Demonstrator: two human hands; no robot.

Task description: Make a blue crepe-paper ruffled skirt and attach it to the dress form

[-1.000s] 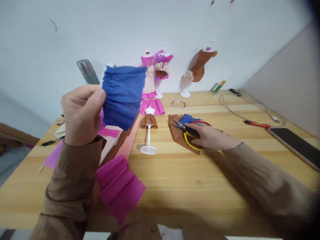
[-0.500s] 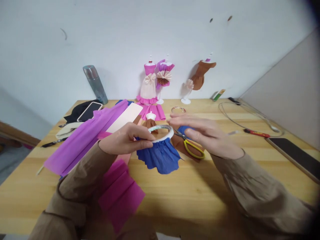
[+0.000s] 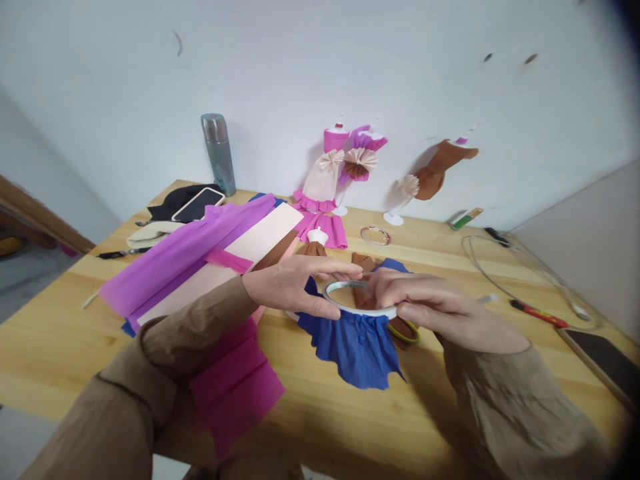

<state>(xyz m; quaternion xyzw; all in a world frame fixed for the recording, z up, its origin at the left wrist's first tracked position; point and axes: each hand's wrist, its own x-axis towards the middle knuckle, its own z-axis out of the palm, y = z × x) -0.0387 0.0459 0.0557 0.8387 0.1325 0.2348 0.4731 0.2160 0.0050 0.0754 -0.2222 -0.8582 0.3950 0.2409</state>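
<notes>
A white tape roll [image 3: 367, 311], printed inside, is held level above the table. Gathered blue crepe paper [image 3: 355, 350] hangs as a ruffle from its front edge. My right hand [image 3: 435, 303] pinches the roll's right side between thumb and fingers. At the left side, my left hand [image 3: 295, 283] has its thumb and fingers apart, close around the rim. Behind the right hand, yellow-handled scissors [image 3: 406, 331] lie mostly hidden on brown paper [image 3: 363, 260]. A small white bust with a brown skirt [image 3: 317, 241] stands beyond the left hand.
Purple crepe paper [image 3: 185, 260] and magenta paper [image 3: 237, 383] lie left. Dressed miniature mannequins [image 3: 327, 160] stand along the wall, near a bottle [image 3: 219, 153]. A bracelet-like ring [image 3: 375, 235], a red-handled tool [image 3: 537, 312], a cable [image 3: 480, 267] and a dark phone-like slab [image 3: 603, 367] are right.
The tape roll with its blue ruffle has passed from my left hand's pinch to my right hand's grip. The left fingers have spread apart. My view has turned leftward.
</notes>
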